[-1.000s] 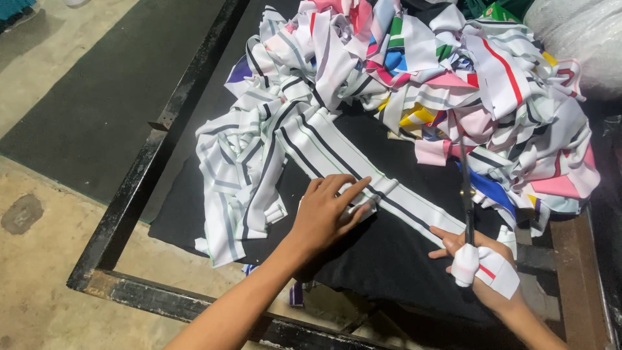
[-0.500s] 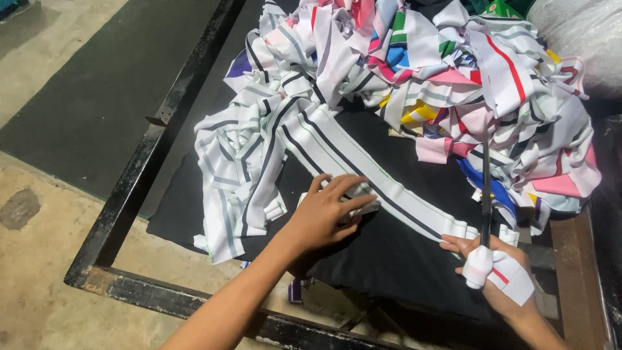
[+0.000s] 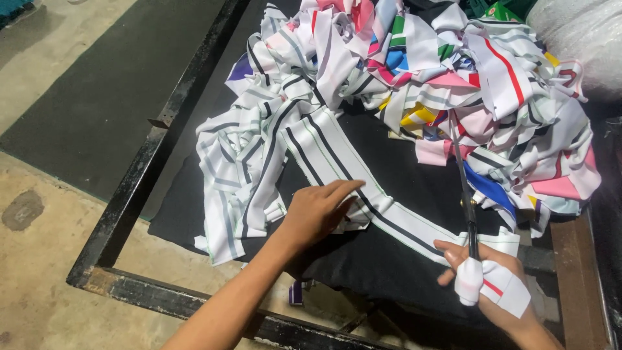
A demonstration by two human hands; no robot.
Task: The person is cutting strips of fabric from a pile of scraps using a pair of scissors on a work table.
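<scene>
Striped strip (image 3: pixel 363 188) is laid across the black cloth (image 3: pixel 389 259), pressed flat under the spread left hand (image 3: pixel 317 210). Scissors (image 3: pixel 468 214) are gripped in the closed right hand (image 3: pixel 486 282); the band is best kept taut and the blades kept square.

left hand (image 3: pixel 317 210) slid forward, fingers seemingly flatter on strip (image 3: pixel 363 194)
</scene>
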